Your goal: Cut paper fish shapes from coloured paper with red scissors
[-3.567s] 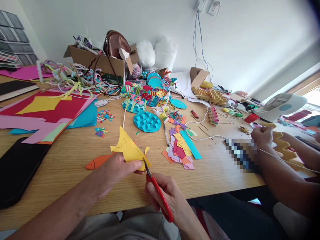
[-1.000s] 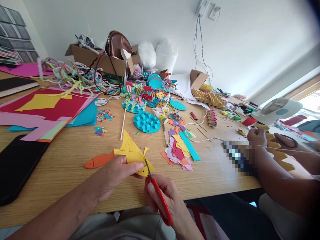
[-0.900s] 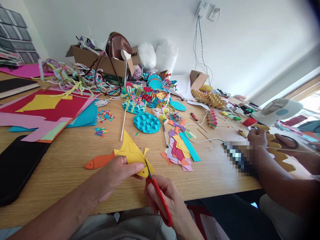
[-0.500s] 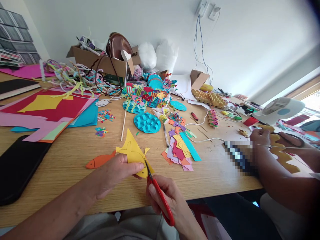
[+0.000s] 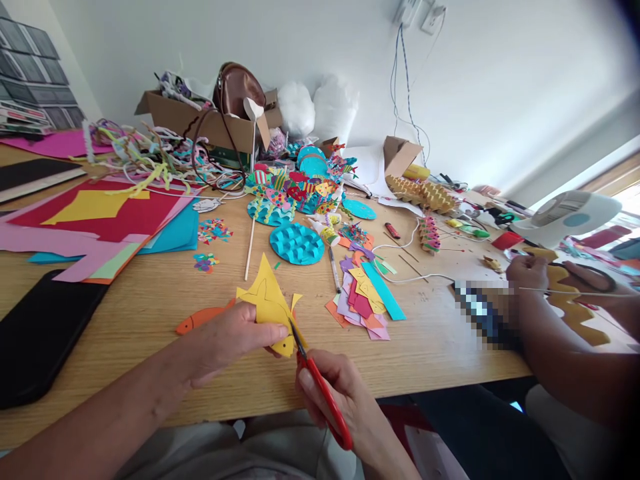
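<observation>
My left hand (image 5: 227, 340) pinches a yellow paper piece (image 5: 269, 300) with a pencilled fish outline, held just above the wooden table (image 5: 150, 313). My right hand (image 5: 333, 393) grips red-handled scissors (image 5: 320, 390), its fingers through the loops. The blades meet the lower right edge of the yellow paper. An orange paper fish (image 5: 200, 320) lies on the table, partly behind my left hand.
Coloured paper scraps (image 5: 363, 297), blue paper discs (image 5: 297, 243), stacked sheets (image 5: 95, 227), a black pad (image 5: 40, 333) and a cardboard box (image 5: 210, 123) crowd the table. At the right another person's hands (image 5: 527, 273) hold yellow zigzag paper (image 5: 570, 303) beside a white device (image 5: 565, 213).
The scissors have worked a little further along the yellow paper's edge, and my left hand has turned the piece slightly. The other person's hands shifted a little at the right.
</observation>
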Tool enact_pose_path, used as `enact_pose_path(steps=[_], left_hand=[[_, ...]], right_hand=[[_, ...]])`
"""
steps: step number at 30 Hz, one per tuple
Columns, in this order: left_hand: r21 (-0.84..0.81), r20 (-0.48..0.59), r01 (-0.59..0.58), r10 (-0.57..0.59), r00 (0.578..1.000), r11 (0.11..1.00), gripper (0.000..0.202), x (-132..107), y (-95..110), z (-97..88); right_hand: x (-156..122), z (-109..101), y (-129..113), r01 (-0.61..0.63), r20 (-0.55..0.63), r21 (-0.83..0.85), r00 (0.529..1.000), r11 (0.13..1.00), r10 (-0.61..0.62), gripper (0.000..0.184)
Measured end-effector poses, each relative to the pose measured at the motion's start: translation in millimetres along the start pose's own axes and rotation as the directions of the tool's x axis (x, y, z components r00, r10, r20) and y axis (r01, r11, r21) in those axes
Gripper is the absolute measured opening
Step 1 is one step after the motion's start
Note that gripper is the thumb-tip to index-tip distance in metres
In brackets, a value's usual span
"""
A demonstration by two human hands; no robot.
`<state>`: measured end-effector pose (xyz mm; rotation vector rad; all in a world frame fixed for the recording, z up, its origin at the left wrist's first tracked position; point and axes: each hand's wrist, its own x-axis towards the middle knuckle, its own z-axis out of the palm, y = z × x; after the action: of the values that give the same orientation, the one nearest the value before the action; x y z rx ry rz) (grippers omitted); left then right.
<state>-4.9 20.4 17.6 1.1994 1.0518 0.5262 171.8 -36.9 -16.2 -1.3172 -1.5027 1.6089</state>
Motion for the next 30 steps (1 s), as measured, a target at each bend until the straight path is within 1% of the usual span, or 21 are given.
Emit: enact_pose_path(steps=[3, 7, 11, 17, 21, 26, 30], left_hand=[[-0.005, 0.005, 0.019, -0.019, 1.0, 1.0, 0.014, 0.0, 0.6, -1.5], [-0.029, 0.049, 0.029, -0.028, 0.998, 0.999, 0.015, 0.3, 1.0, -3.4], [-0.023, 0.046, 0.036, -0.035, 0.998, 0.999, 0.014, 0.3, 0.7, -4.5], [-0.115, 0.109, -0.046, 0.059, 0.992, 0.992, 0.016, 0.5, -1.8, -6.9], [-0.114, 0.089, -0.063, 0.073, 0.993, 0.992, 0.016, 0.9, 2.2, -4.9], [-0.08, 0.037, -0.033, 0.036, 0.999, 0.996, 0.017, 0.9, 7.2, -0.5], [-0.056, 0.048, -0.01, 0.013, 0.999, 0.998, 0.019, 1.3, 5.0, -0.3]], right_hand=[[0.3, -0.5, 0.1, 0.001, 0.0, -0.007, 1.0, 1.0, -0.001, 0.048], [0.2, 0.6, -2.1, -0.008, -0.012, -0.014, 1.0, 1.0, 0.008, 0.049], [-1.1, 1.8, -5.5, -0.014, -0.043, -0.044, 0.999, 0.999, 0.012, 0.046], [-0.2, 0.0, -4.4, -0.021, -0.023, -0.035, 1.0, 0.999, 0.02, 0.048], [0.7, -0.5, -3.3, -0.016, -0.004, -0.033, 1.0, 0.999, 0.016, 0.049], [1.4, -0.2, -3.2, 0.009, 0.004, -0.038, 1.0, 0.999, -0.008, 0.05], [1.1, -0.5, -0.2, 0.037, 0.004, -0.04, 0.999, 0.999, -0.037, 0.05]])
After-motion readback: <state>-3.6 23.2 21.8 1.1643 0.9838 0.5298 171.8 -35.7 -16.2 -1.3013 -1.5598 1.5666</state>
